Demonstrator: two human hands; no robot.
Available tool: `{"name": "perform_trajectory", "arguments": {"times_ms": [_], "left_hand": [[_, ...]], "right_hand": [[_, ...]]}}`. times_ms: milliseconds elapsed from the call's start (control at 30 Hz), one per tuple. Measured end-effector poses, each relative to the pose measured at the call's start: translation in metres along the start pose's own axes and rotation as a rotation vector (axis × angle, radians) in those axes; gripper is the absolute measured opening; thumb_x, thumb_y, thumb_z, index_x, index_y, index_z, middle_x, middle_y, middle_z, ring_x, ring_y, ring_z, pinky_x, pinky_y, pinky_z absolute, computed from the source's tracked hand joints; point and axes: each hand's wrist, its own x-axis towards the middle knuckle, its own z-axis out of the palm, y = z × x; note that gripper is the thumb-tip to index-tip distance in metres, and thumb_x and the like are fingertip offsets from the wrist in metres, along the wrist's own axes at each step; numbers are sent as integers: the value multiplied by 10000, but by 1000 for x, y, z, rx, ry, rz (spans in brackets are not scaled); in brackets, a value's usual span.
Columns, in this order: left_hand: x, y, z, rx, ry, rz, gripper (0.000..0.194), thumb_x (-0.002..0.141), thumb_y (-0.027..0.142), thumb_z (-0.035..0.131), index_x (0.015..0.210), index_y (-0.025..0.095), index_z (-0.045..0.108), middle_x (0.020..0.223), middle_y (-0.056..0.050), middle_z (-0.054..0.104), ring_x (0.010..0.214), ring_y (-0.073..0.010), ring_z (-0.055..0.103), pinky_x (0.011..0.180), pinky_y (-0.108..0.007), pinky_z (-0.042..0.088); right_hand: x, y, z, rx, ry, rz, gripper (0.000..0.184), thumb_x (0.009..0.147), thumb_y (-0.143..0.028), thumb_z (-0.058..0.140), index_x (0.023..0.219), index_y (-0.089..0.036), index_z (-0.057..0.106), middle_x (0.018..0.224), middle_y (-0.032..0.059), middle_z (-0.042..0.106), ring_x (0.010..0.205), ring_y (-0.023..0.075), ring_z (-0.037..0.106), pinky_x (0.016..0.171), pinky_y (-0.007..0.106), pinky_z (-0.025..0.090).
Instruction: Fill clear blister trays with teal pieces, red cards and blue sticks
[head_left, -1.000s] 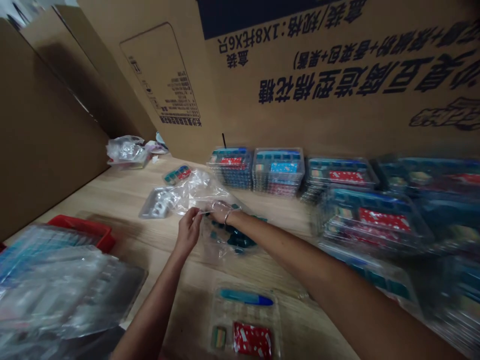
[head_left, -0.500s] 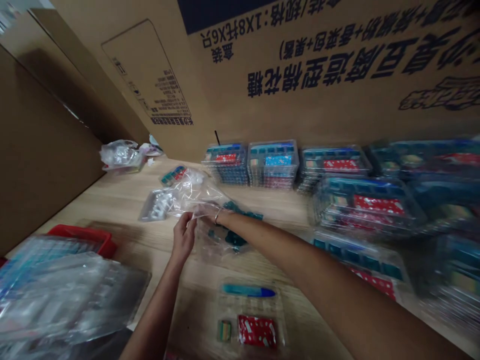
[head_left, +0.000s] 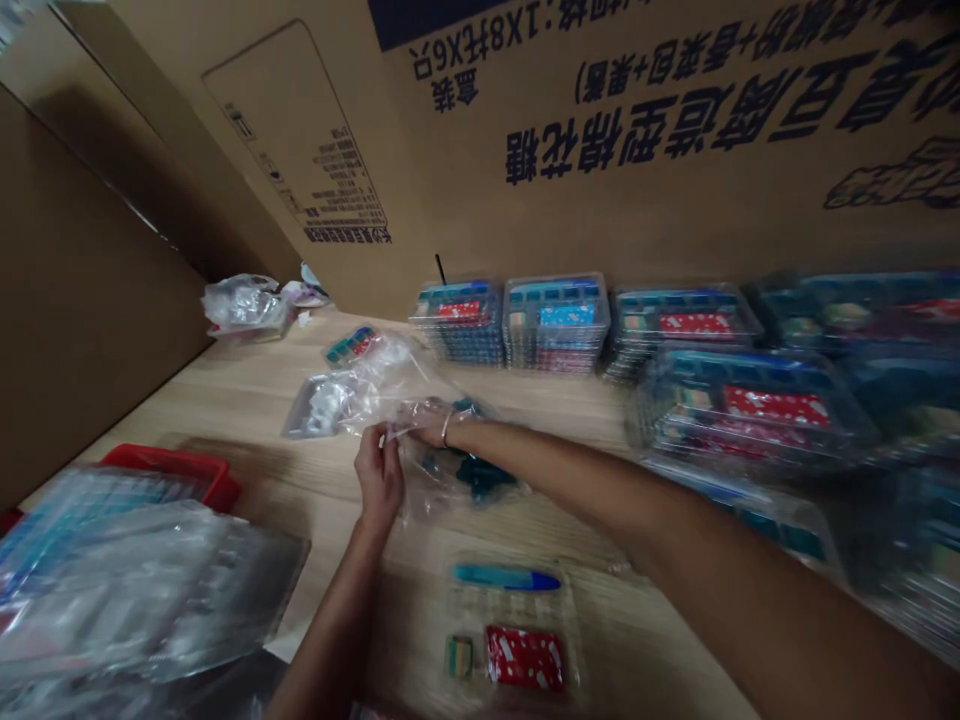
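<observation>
My left hand [head_left: 380, 470] pinches the edge of a clear plastic bag [head_left: 394, 370] between thumb and fingers. Close beside it, my right hand [head_left: 427, 420], with a bracelet at the wrist, is at the bag's mouth, its fingers covered by film and blurred. Dark teal pieces [head_left: 480, 475] show in and around the film under my right wrist. Nearer to me lies a clear plastic tray [head_left: 517, 605] holding a blue pen [head_left: 506, 577], a striped block [head_left: 459, 657] and a red patterned packet [head_left: 525, 657].
Stacks of filled clear trays [head_left: 555, 325] line the back and right side. At left, a red basket [head_left: 217, 480] sits by piled clear plastic packaging [head_left: 165, 590]. Crumpled plastic [head_left: 244, 300] lies in the back left corner. Cardboard walls [head_left: 450, 200] close off the far side and left.
The view has shifted slightly. My right hand has drawn back a little toward the near edge of the bag, beside my left hand, which still grips the film.
</observation>
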Motion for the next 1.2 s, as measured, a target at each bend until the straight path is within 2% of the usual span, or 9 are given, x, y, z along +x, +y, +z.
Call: {"name": "perform_trajectory", "arguments": {"times_ms": [133,300,367,433,500,700,833,967,1200], "left_hand": [[15,7,-4,241,-145,67,122,831,224,420,851,188,535,795,-34,600,747,-174,576,700,-287,466],[8,50,-24,666,-237,248,227,769,160,541,992,191,576,984,-91,631,958,-253,559,823,-369,449],[1,62,-21,696,-430,297,171,821,140,481,913,206,610,918,-68,656,921,-219,581,817,-329,452],[-3,64,-9,774,-640,247,223,835,104,431,846,197,633,865,-73,672,885,-204,606,789,-300,457],[-3,59,5,877,-712,141,237,828,100,423,850,170,648,868,-104,678,866,-223,627,751,-308,464],[6,43,26,855,-622,2,244,814,297,503,965,182,657,938,-113,688,873,-257,647,698,-310,467],[9,41,28,794,-584,-40,221,804,248,488,901,218,684,909,-80,699,863,-235,645,675,-278,447],[10,41,20,728,-593,-57,191,796,237,502,827,235,690,866,-37,707,809,-187,638,647,-238,423],[5,40,35,674,-481,-155,212,786,298,535,852,198,709,829,-76,710,796,-218,638,621,-262,406]], "right_hand": [[-37,9,-23,-88,-153,2,190,836,-177,515,942,-124,663,989,93,695,876,175,628,696,218,432],[-124,14,-45,-135,-336,-13,197,826,-248,567,998,-200,652,945,53,697,888,194,634,690,242,417],[-155,5,-50,-153,-321,-25,168,844,-238,551,983,-191,634,943,56,687,891,204,634,693,259,413],[-179,-8,-54,-195,-284,-7,130,858,-203,533,958,-172,612,952,63,670,860,203,638,667,269,411],[-197,-21,-55,-239,-256,40,104,867,-165,516,938,-163,591,950,66,652,817,196,641,625,269,406],[-222,-25,-32,-250,-172,160,72,860,-135,529,904,-183,560,915,35,627,784,172,641,607,256,428],[-213,-21,-3,-294,-62,217,130,889,-123,471,962,-200,547,950,50,606,807,179,637,613,266,463],[-195,-15,17,-361,-98,315,234,885,-66,424,1058,-171,541,1037,116,586,904,226,626,641,296,501],[-198,-3,27,-375,-63,313,249,883,-92,444,1109,-143,537,1079,143,560,930,249,589,678,333,511]]}}
